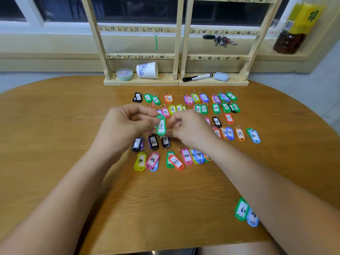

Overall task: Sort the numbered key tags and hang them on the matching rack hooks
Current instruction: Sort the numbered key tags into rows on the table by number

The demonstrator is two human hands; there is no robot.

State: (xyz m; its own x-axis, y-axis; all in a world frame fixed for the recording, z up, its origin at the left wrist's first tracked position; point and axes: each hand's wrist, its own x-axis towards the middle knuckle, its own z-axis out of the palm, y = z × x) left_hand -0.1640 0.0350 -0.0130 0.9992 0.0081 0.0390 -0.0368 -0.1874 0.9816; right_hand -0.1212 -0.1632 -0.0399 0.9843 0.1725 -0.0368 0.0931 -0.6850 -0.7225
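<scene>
1. The green tag marked 33 is held upright above the middle of the table, between both hands.
2. The left hand pinches its top end, and the right hand pinches its right edge with curled fingers.
3. Rows of numbered tags lie beneath and beyond the hands. Two more tags lie near the front right edge.
4. The wooden rack stands at the far edge.
</scene>
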